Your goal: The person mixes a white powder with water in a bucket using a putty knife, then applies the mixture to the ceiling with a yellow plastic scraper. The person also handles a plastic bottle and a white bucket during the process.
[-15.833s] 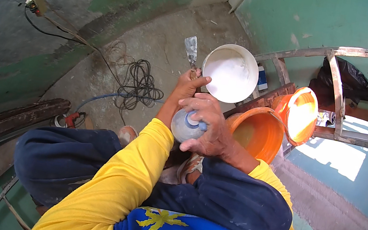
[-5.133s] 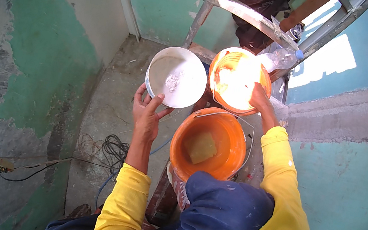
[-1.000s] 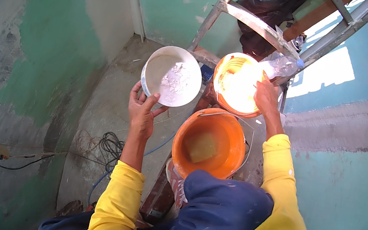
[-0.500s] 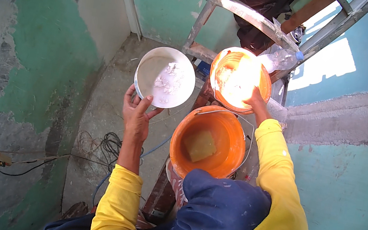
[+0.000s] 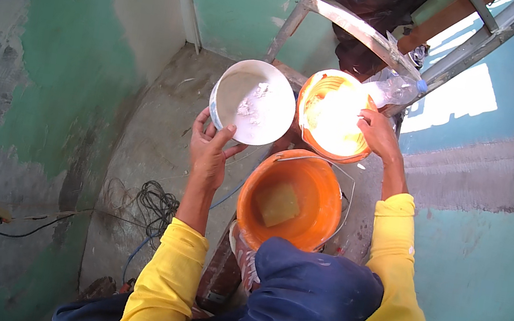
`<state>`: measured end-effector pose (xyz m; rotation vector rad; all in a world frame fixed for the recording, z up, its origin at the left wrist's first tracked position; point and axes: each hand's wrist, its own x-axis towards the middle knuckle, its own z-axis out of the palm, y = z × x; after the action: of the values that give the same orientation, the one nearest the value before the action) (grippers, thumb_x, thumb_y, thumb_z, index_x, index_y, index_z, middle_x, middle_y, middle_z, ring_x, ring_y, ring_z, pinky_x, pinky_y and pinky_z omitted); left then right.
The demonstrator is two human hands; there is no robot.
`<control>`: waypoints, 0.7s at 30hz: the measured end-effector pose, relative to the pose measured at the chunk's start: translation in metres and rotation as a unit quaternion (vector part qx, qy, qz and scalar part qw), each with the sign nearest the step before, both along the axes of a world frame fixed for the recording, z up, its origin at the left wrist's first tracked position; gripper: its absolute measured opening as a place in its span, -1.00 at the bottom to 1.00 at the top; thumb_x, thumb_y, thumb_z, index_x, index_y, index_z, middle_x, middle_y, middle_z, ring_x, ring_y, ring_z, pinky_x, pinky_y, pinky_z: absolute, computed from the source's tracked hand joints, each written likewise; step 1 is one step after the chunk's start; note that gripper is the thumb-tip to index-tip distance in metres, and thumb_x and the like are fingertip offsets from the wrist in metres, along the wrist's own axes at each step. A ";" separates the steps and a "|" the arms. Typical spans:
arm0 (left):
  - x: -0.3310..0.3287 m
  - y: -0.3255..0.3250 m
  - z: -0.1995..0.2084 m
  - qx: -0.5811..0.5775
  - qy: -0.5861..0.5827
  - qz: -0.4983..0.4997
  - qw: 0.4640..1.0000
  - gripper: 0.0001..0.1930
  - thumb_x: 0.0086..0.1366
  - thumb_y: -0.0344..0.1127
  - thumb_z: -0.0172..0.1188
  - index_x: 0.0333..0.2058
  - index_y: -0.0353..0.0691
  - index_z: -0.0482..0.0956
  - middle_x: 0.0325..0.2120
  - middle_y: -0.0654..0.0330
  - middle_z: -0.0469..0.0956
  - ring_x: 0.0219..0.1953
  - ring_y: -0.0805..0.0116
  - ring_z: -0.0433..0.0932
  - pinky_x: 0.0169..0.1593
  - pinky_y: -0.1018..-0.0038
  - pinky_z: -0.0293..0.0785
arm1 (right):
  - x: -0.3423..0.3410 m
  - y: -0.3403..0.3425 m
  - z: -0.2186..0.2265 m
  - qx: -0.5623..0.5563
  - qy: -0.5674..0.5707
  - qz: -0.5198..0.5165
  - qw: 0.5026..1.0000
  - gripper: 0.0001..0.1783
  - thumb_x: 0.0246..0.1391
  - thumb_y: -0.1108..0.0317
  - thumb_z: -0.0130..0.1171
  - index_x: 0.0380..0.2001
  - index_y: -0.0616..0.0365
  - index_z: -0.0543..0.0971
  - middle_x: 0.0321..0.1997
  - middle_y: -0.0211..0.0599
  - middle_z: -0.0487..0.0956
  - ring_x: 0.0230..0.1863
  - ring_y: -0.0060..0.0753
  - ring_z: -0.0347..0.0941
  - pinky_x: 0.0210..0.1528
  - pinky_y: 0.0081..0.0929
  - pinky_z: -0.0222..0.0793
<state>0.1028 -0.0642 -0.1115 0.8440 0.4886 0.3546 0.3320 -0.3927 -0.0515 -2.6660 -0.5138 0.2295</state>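
Two buckets are held above the large orange bucket (image 5: pixel 291 200).
The white bucket (image 5: pixel 253 102), up-left of it, is gripped by the left hand (image 5: pixel 210 149); the small orange bucket (image 5: pixel 336 116), directly beyond, by the right hand (image 5: pixel 379 132).

Crowded at centre, open at left.
Three buckets packed together mid-frame: white bucket (image 5: pixel 255 100), small orange bucket (image 5: pixel 335 114), large orange bucket (image 5: pixel 291 200); ladder (image 5: pixel 360 31) behind; bare concrete floor (image 5: pixel 151 143) free centre-left.
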 end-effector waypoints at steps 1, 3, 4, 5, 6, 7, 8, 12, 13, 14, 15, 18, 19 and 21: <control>0.001 -0.001 0.000 -0.002 -0.001 -0.001 1.000 -0.16 0.37 -0.41 0.33 0.47 -0.24 -0.01 0.35 -0.11 0.39 0.29 -0.01 0.56 0.11 -0.08 0.77 | -0.004 0.004 0.006 0.021 -0.003 0.002 1.000 -0.60 0.23 0.28 0.20 0.02 0.34 0.69 -0.01 0.23 0.73 0.08 0.17 0.69 0.17 -0.10 0.54; 0.000 -0.001 0.001 -0.005 -0.001 0.000 1.000 -0.16 0.37 -0.41 0.34 0.47 -0.24 -0.01 0.35 -0.11 0.39 0.28 0.00 0.57 0.11 -0.07 0.77 | -0.014 0.019 0.018 0.048 -0.001 0.028 0.998 -0.59 0.22 0.28 0.21 0.04 0.31 0.69 -0.06 0.23 0.72 0.00 0.16 0.69 0.10 -0.06 0.53; -0.001 -0.001 0.000 -0.005 -0.001 0.000 1.000 -0.15 0.36 -0.41 0.34 0.46 -0.24 0.00 0.34 -0.11 0.40 0.28 0.01 0.57 0.11 -0.07 0.77 | -0.020 0.030 0.023 0.053 0.002 0.041 0.998 -0.60 0.22 0.28 0.21 0.02 0.31 0.70 -0.08 0.23 0.72 -0.02 0.16 0.69 0.08 -0.04 0.52; -0.002 -0.001 0.000 -0.006 0.000 0.000 1.000 -0.15 0.36 -0.41 0.35 0.46 -0.25 0.00 0.34 -0.11 0.40 0.28 0.02 0.57 0.11 -0.07 0.77 | -0.025 0.041 0.024 0.059 0.006 0.055 0.997 -0.61 0.22 0.28 0.21 0.00 0.31 0.70 -0.09 0.23 0.72 -0.04 0.16 0.69 0.05 -0.03 0.52; -0.002 -0.002 0.001 -0.007 0.000 -0.003 1.000 -0.15 0.35 -0.41 0.35 0.46 -0.25 0.00 0.34 -0.10 0.41 0.27 0.03 0.58 0.10 -0.07 0.77 | -0.027 0.045 0.014 0.054 -0.062 0.096 0.992 -0.69 0.24 0.29 0.23 -0.07 0.28 0.71 -0.23 0.16 0.72 -0.16 0.13 0.69 -0.02 -0.03 0.50; -0.005 0.000 0.001 -0.004 0.005 0.000 1.000 -0.15 0.35 -0.41 0.35 0.47 -0.25 0.00 0.33 -0.10 0.42 0.27 0.04 0.58 0.10 -0.07 0.78 | -0.038 0.065 0.021 0.021 -0.057 0.108 0.992 -0.71 0.25 0.29 0.24 -0.09 0.26 0.70 -0.27 0.13 0.72 -0.20 0.13 0.68 -0.03 -0.04 0.51; -0.008 0.002 0.001 0.000 0.009 0.003 1.000 -0.14 0.35 -0.40 0.36 0.47 -0.25 0.00 0.33 -0.09 0.43 0.27 0.05 0.58 0.10 -0.07 0.78 | -0.053 0.083 0.031 -0.012 -0.052 0.119 0.991 -0.73 0.26 0.29 0.25 -0.10 0.25 0.70 -0.31 0.09 0.72 -0.23 0.12 0.68 -0.05 -0.05 0.51; -0.013 0.005 0.000 0.004 0.010 0.014 1.000 -0.13 0.34 -0.40 0.37 0.47 -0.24 0.00 0.32 -0.08 0.45 0.26 0.07 0.59 0.07 -0.07 0.78 | -0.086 0.114 0.018 0.060 -0.155 0.179 0.970 -0.79 0.29 0.24 0.31 -0.09 0.04 0.74 -0.43 -0.06 0.71 -0.37 0.09 0.67 -0.17 0.02 0.53; -0.015 0.006 0.001 0.006 0.010 0.017 1.000 -0.13 0.34 -0.40 0.37 0.47 -0.24 0.00 0.32 -0.08 0.45 0.26 0.07 0.59 0.07 -0.06 0.79 | -0.090 0.118 0.017 0.046 -0.181 0.191 0.964 -0.80 0.28 0.24 0.33 -0.09 0.02 0.75 -0.42 -0.09 0.71 -0.36 0.07 0.67 -0.17 0.02 0.53; -0.017 0.008 0.001 0.008 0.011 0.020 1.000 -0.13 0.33 -0.41 0.37 0.47 -0.24 0.00 0.32 -0.08 0.45 0.26 0.07 0.59 0.06 -0.06 0.79 | -0.092 0.121 0.015 0.032 -0.206 0.201 0.957 -0.80 0.27 0.25 0.34 -0.09 -0.01 0.75 -0.41 -0.12 0.71 -0.35 0.05 0.68 -0.18 0.02 0.52; -0.018 0.010 0.002 0.010 0.008 0.023 1.000 -0.12 0.33 -0.41 0.37 0.47 -0.24 0.00 0.32 -0.08 0.45 0.26 0.07 0.59 0.06 -0.06 0.79 | -0.094 0.124 0.014 0.018 -0.232 0.212 0.949 -0.81 0.26 0.25 0.35 -0.09 -0.03 0.76 -0.39 -0.14 0.72 -0.33 0.03 0.69 -0.19 0.02 0.52; -0.023 0.014 0.002 0.006 -0.001 0.031 0.999 -0.11 0.31 -0.41 0.39 0.47 -0.24 0.01 0.32 -0.07 0.46 0.24 0.07 0.60 0.05 -0.02 0.79 | -0.102 0.130 0.021 0.039 -0.269 0.239 0.932 -0.83 0.19 0.31 0.41 -0.14 -0.06 0.78 -0.28 -0.36 0.67 -0.25 -0.15 0.65 -0.19 -0.10 0.43; -0.024 0.016 0.002 -0.002 -0.004 0.034 0.999 -0.10 0.29 -0.42 0.41 0.47 -0.24 0.02 0.31 -0.06 0.46 0.24 0.08 0.60 0.05 0.02 0.79 | -0.105 0.131 0.025 0.032 -0.274 0.244 0.930 -0.83 0.19 0.31 0.42 -0.14 -0.07 0.78 -0.25 -0.40 0.66 -0.24 -0.18 0.64 -0.18 -0.14 0.41; -0.025 0.018 0.002 -0.010 -0.007 0.037 0.999 -0.08 0.27 -0.42 0.43 0.47 -0.24 0.03 0.31 -0.04 0.47 0.23 0.09 0.60 0.04 0.05 0.79 | -0.107 0.133 0.026 0.032 -0.290 0.255 0.922 -0.82 0.18 0.32 0.42 -0.14 -0.08 0.79 -0.26 -0.44 0.63 -0.25 -0.23 0.62 -0.17 -0.18 0.35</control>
<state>0.0774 -0.0464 -0.1094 0.8042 0.5106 0.4234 0.2253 -0.2602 -0.0256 -2.4554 -1.3716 -0.4450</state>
